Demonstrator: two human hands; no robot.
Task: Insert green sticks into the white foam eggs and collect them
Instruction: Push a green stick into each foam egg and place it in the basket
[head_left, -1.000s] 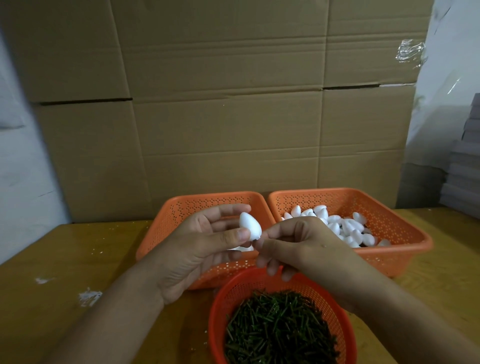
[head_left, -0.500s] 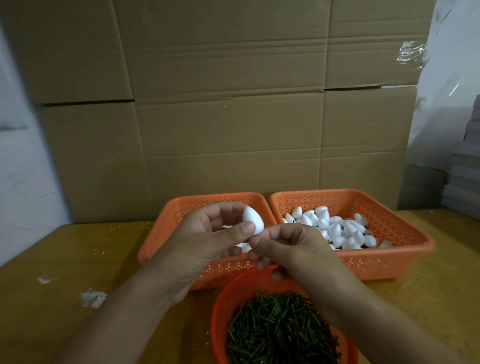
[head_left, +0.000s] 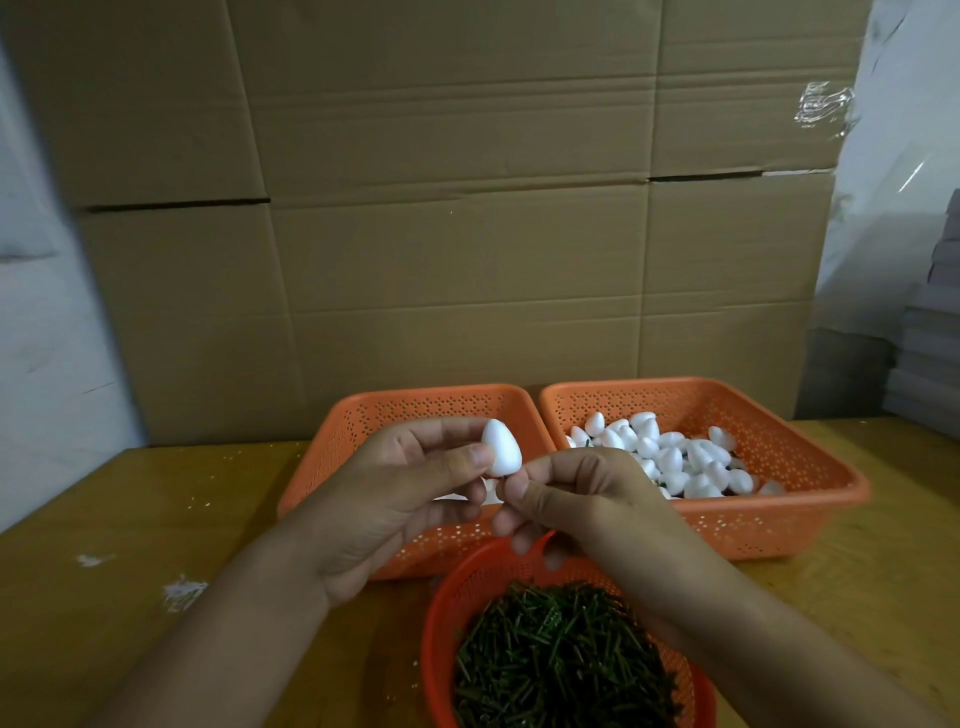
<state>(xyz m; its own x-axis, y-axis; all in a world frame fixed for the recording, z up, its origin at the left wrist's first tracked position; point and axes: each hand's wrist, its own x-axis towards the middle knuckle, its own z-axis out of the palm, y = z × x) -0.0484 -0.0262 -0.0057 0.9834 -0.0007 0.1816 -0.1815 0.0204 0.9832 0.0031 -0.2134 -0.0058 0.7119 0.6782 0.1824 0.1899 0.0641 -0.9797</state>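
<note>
My left hand pinches a white foam egg between thumb and fingers, above the left orange basket. My right hand is curled, its thumb and forefinger pressed together right under the egg's lower end; any stick between them is hidden. A round orange basket full of short green sticks sits just below my hands. The right orange basket holds several white foam eggs.
Both square baskets stand side by side on a wooden table, backed by a wall of cardboard boxes. White foam crumbs lie on the table at the left. Grey stacked sheets stand at the far right.
Both hands rose slightly together with the egg. My right fingertips stay pressed against the egg's lower end.
</note>
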